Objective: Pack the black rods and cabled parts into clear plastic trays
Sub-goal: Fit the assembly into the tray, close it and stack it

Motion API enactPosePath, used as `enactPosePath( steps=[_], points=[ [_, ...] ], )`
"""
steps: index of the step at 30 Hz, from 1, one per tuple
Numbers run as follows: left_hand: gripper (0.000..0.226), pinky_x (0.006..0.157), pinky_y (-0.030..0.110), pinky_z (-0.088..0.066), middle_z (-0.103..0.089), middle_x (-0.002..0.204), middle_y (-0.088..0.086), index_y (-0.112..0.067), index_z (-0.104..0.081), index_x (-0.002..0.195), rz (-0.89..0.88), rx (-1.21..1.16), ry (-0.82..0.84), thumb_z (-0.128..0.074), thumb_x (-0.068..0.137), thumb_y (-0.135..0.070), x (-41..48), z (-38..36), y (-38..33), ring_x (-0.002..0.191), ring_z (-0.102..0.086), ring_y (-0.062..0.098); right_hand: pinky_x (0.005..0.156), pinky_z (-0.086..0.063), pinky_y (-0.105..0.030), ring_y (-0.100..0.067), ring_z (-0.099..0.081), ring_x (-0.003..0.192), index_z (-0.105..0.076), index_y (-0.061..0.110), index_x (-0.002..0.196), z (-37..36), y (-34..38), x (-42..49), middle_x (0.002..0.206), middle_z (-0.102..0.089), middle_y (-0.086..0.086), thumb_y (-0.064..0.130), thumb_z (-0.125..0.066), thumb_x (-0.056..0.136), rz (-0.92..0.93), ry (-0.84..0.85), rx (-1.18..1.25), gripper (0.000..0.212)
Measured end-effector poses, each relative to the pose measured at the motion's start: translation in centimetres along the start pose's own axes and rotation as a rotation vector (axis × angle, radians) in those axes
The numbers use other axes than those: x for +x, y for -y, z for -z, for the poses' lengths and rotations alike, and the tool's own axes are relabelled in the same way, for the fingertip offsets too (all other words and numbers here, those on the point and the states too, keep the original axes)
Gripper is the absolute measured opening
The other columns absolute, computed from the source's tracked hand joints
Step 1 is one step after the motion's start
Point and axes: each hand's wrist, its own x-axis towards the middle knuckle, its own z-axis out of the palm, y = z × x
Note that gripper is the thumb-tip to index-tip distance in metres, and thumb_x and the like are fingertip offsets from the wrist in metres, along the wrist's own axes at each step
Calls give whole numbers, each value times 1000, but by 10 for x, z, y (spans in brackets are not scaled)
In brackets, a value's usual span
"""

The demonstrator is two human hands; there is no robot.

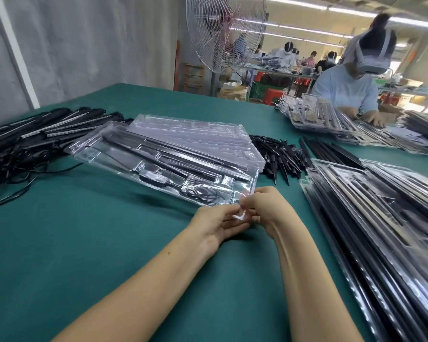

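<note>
A clear plastic tray (pixel 124 149) lies on the green table in front of me, holding black rods (pixel 183 154) and a cabled part (pixel 156 180) with a coiled cable. Both hands meet at its near right corner. My left hand (pixel 215 222) and my right hand (pixel 265 208) pinch the clear corner tab between their fingertips. More clear trays (pixel 195 129) are stacked under and behind this one.
Cabled black rods (pixel 35 134) are heaped at the far left. Black spikes (pixel 277 154) and loose rods (pixel 331 151) lie right of the tray. Filled trays (pixel 381 218) are stacked along the right. A person (pixel 351 85) works across the table; a fan (pixel 223 33) stands behind.
</note>
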Motion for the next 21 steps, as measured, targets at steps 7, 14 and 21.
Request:
enactPosePath(
  steps=[7,14,21],
  points=[
    [14,54,24,-57,-67,68,14,4,-63,77,-36,-13,15,-56,88,3,2,1,3,53,-67,17,47,-32,-23,-17,-37,47,-52,2,75,-4,-4,4,61,-42,-11,-10,-50,77,26,-21,109,12],
    [9,55,22,-57,-68,72,16,7,-65,82,-65,39,20,-60,87,1,3,4,4,59,-68,19,41,-38,-16,-10,-45,38,-54,6,62,-3,-6,1,44,-49,-1,1,-58,82,-41,73,214,21],
    [7,54,22,-55,-68,75,16,5,-66,82,-92,30,20,-62,85,1,3,4,6,59,-68,20,45,-39,-20,-17,-51,48,-57,7,63,-5,-10,3,49,-54,-4,4,-58,83,5,90,234,20]
  ],
)
